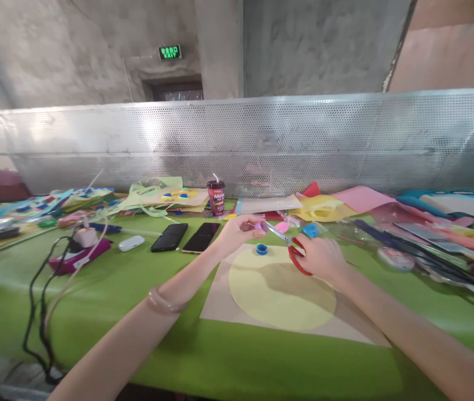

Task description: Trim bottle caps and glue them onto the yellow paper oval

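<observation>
My left hand (239, 229) pinches a small purple bottle cap (260, 228) above the far edge of a pale sheet (219, 311). With my right hand (323, 258) I hold scissors (296, 260) by their red handles. The scissor blades point left and reach the purple cap; whether they cut into it is too small to tell. A blue bottle cap (262, 250) rests just below, near the top of a pale yellow paper circle (281, 303) lying on the sheet. Beyond my right hand is another blue piece (310, 230).
Two dark phones (169, 237) and a white earbud case (131, 243) lie left of the sheet. A magenta power strip (78, 257) has trailing cables. A lidded cup with a straw (216, 197) stands behind. Coloured paper (362, 199) and tools crowd the right, before a perforated metal panel (220, 139).
</observation>
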The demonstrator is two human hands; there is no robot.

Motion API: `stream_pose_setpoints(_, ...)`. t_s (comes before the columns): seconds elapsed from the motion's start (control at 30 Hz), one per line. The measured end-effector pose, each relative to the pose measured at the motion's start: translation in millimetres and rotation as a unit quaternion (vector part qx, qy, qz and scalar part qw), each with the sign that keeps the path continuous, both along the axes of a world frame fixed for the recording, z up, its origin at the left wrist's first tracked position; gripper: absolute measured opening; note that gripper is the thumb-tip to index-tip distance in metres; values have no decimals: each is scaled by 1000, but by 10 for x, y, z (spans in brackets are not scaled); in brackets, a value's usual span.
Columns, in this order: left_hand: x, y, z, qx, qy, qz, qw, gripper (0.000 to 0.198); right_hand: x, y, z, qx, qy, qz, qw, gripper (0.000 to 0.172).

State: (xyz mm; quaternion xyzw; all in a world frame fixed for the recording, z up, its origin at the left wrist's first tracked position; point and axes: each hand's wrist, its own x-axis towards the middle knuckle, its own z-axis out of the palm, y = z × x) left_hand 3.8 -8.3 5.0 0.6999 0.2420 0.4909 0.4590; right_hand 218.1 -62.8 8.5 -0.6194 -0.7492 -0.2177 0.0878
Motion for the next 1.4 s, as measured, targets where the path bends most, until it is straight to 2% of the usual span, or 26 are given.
stream_pose_setpoints(1.03,26,10,-2,-13,3,26,1000,37,1,-39,-17,38,-59,6,998,30)
stream_pose_setpoints(1.4,-22,-43,52,-13,-5,5,1000,41,-13,-30,-23,2,19,15,1000,29)
